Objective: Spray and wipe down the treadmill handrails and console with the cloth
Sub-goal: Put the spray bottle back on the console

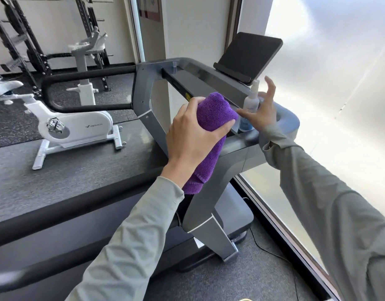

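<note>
While left fingers (222, 129) grip the cloth (213, 111), spray bottle (250, 105) stands beside.

Fluffy terry cloth (215, 111), translucent plastic spray bottle (250, 105), matt grey treadmill console (200, 72), glossy black tablet (250, 55).

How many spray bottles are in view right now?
1: the spray bottle stands on the treadmill console, just beyond the right hand. Others may be hidden.

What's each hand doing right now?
Left hand: grips the purple cloth.
Right hand: open, fingers spread beside the spray bottle, not gripping it.
</note>
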A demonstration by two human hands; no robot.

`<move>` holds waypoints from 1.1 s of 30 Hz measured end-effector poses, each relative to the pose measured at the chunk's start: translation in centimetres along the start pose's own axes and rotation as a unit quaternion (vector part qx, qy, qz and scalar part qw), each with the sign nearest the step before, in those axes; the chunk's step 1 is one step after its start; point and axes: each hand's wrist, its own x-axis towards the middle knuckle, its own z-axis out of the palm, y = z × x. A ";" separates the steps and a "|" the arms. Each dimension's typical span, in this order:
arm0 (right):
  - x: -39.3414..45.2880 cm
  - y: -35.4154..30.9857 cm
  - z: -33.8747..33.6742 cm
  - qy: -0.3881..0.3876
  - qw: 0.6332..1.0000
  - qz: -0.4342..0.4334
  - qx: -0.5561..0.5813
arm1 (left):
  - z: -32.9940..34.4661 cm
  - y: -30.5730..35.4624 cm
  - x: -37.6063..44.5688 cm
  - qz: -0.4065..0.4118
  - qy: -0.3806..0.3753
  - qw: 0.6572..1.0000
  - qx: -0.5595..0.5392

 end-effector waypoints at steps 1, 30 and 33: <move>-0.9 -0.5 -0.1 0.023 1.000 -0.016 -0.001 | -0.1 0.0 -0.1 -0.002 0.000 1.000 -0.010; -38.0 0.1 -10.6 0.052 0.966 0.250 0.036 | 7.9 -1.4 -17.9 0.124 -0.501 0.835 -0.191; -42.6 5.0 -11.3 0.003 0.930 0.358 -0.085 | 12.4 -3.0 -23.1 0.085 -0.564 0.805 -0.164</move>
